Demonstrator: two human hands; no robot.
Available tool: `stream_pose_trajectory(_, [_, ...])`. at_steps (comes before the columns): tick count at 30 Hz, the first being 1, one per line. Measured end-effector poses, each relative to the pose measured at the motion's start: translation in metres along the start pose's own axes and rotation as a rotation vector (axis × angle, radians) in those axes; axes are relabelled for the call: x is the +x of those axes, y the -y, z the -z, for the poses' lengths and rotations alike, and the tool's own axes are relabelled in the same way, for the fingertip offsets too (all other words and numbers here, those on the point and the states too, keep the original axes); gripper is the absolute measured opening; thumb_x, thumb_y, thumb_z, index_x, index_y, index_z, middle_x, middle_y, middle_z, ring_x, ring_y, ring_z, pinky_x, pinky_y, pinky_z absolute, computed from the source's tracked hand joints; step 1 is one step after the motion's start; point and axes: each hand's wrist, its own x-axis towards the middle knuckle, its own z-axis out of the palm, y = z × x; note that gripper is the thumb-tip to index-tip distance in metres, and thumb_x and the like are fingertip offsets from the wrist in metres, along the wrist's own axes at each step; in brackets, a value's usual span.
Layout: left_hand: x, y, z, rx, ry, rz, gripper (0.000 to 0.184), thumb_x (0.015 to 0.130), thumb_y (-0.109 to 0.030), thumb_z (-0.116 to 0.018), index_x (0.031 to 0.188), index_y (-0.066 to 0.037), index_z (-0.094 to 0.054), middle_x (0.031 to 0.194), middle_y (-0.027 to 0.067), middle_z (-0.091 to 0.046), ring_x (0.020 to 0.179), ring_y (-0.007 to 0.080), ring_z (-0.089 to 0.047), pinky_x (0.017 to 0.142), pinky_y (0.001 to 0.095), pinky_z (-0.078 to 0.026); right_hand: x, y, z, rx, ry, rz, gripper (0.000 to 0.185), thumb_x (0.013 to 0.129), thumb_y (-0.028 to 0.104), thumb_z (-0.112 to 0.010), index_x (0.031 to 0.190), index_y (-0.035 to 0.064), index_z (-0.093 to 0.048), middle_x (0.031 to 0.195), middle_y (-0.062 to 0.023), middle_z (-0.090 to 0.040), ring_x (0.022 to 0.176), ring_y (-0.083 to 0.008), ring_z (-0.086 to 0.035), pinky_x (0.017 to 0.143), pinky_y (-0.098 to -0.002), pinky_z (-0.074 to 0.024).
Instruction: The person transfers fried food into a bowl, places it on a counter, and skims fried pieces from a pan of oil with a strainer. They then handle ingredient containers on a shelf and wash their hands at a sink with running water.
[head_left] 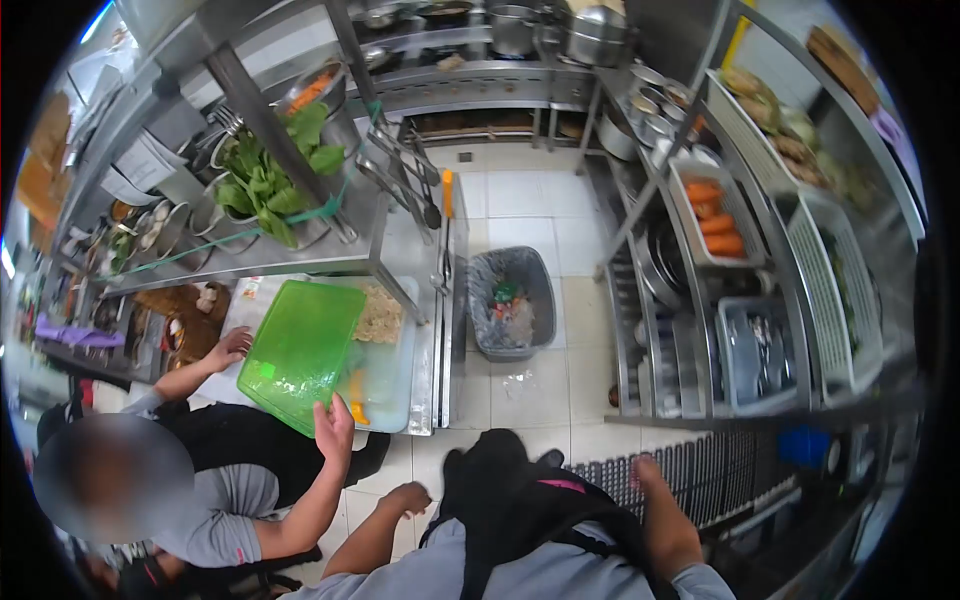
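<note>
- Fingers of the left hand (pixel 408 498) curl loosely, close together; it is well apart from the green sheet.
- Fingers of the right hand (pixel 648 475) are blurred, so I cannot tell their spread; the hand is near black, ridged slats (pixel 700 480).
- Green sheet (pixel 305 345): smooth, glossy, translucent, rounded at the corners – a co-worker's two hands hold it at its left edge and near corner, partly over the tray.
- Its long axis slants from the shelf side towards the near-left.
- Pale, translucent tray (pixel 400 385): rounded rim, long side running away from the wearer, with crumbly beige food (pixel 380 316) and yellow pieces (pixel 357 395) inside.
</note>
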Motion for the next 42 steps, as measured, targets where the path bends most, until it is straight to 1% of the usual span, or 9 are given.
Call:
stream_pose_trajectory(2, [-0.035, -0.069, 0.018, -0.044, -0.097, -0.138, 0.025, 0.088, -0.021, -0.053, 0.088, -0.002, -0.069, 0.089, 0.0094, -0.072, 0.076, 0.0209, -0.069, 0.054, 0.0345, -0.057, 0.014, 0.146, -0.011, 0.040, 0.014, 0.100, 0.018, 0.093, 0.019, -0.050, 0.110, 0.0146, -0.056, 0.094, -0.0055, -0.059, 0.077, -0.0202, -0.058, 0.065, -0.0413, -0.0510])
stream_pose_trajectory(4, [-0.057, -0.133, 0.036, 0.076, -0.340, -0.387, 0.027, 0.086, -0.024, -0.053, 0.088, -0.004, -0.070, 0.093, 0.0166, -0.071, 0.086, 0.0351, -0.069, 0.076, 0.0441, -0.056, 0.052, 0.259, -0.017, -0.028, 0.043, 0.128, 0.018, 0.094, 0.020, -0.051, 0.111, 0.0173, -0.056, 0.093, -0.0044, -0.060, 0.075, -0.0185, -0.058, 0.063, -0.0391, -0.0511])
stream_pose_trajectory(6, [-0.048, -0.190, 0.051, 0.122, -0.520, -0.426, 0.028, 0.088, -0.033, -0.059, 0.107, -0.015, -0.069, 0.104, 0.0171, -0.069, 0.103, 0.0370, -0.063, 0.091, 0.0468, -0.049, 0.070, 0.350, -0.027, -0.102, 0.070, 0.271, 0.016, 0.094, 0.021, -0.052, 0.109, 0.0171, -0.057, 0.088, -0.0026, -0.060, 0.071, -0.0168, -0.057, 0.059, -0.0367, -0.0498])
stream_pose_trajectory(12, [-0.006, -0.368, 0.182, 0.033, -0.738, -0.692, 0.030, 0.090, -0.032, -0.055, 0.114, -0.017, -0.066, 0.106, 0.0167, -0.068, 0.100, 0.0380, -0.064, 0.087, 0.0498, -0.050, 0.160, 0.485, -0.029, -0.257, 0.140, 0.287, 0.020, 0.089, 0.014, -0.056, 0.109, 0.0166, -0.057, 0.085, -0.0013, -0.060, 0.065, -0.0156, -0.057, 0.055, -0.0356, -0.0518])
stream_pose_trajectory(20, [-0.098, -0.499, 0.439, -0.404, -1.534, -0.809, 0.025, 0.091, -0.014, -0.057, 0.114, -0.006, -0.064, 0.089, 0.0170, -0.069, 0.075, 0.0264, -0.067, 0.069, 0.0353, -0.053, 0.204, 0.652, -0.025, -0.515, 0.186, 0.205, 0.018, 0.088, 0.020, -0.056, 0.104, 0.0122, -0.059, 0.086, -0.0038, -0.061, 0.065, -0.0174, -0.059, 0.056, -0.0370, -0.0533])
stream_pose_trajectory(24, [-0.125, -0.540, 0.476, -0.542, -1.587, -0.900, 0.025, 0.094, -0.012, -0.055, 0.115, -0.004, -0.064, 0.085, 0.0113, -0.069, 0.071, 0.0176, -0.064, 0.066, 0.0314, -0.052, 0.238, 0.746, -0.049, -0.671, 0.109, 0.383, 0.020, 0.085, 0.022, -0.056, 0.097, 0.0083, -0.064, 0.087, -0.0077, -0.065, 0.067, -0.0199, -0.062, 0.053, -0.0363, -0.0527])
stream_pose_trajectory(30, [-0.066, -0.610, 0.478, -0.706, -1.097, -0.936, 0.023, 0.095, -0.013, -0.055, 0.113, -0.004, -0.065, 0.085, 0.0054, -0.069, 0.069, 0.0095, -0.060, 0.063, 0.0251, -0.049, 0.226, 0.863, -0.102, -1.170, 0.118, 0.510, 0.028, 0.081, 0.022, -0.056, 0.104, 0.0093, -0.065, 0.095, -0.0122, -0.068, 0.071, -0.0249, -0.066, 0.055, -0.0352, -0.0555])
stream_pose_trajectory(38, [0.030, -0.657, 0.607, -0.397, -1.099, -0.891, 0.023, 0.092, -0.016, -0.060, 0.113, -0.010, -0.066, 0.086, 0.0116, -0.069, 0.070, 0.0216, -0.066, 0.067, 0.0347, -0.053, 0.384, 0.957, -0.083, -1.102, 0.235, 0.664, 0.021, 0.085, 0.019, -0.051, 0.092, 0.0024, -0.062, 0.067, -0.0164, -0.060, 0.049, -0.0240, -0.058, 0.043, -0.0392, -0.0469])
stream_pose_trajectory(42, [0.012, -0.606, 0.703, -0.506, -1.384, -0.715, 0.023, 0.092, -0.024, -0.057, 0.109, -0.012, -0.067, 0.087, 0.0139, -0.070, 0.072, 0.0309, -0.068, 0.069, 0.0410, -0.053, 0.424, 0.966, -0.050, -0.595, 0.283, 0.156, 0.024, 0.093, 0.025, -0.046, 0.075, 0.0111, -0.052, 0.056, -0.0031, -0.046, 0.038, -0.0191, -0.044, 0.033, -0.0343, -0.0356])
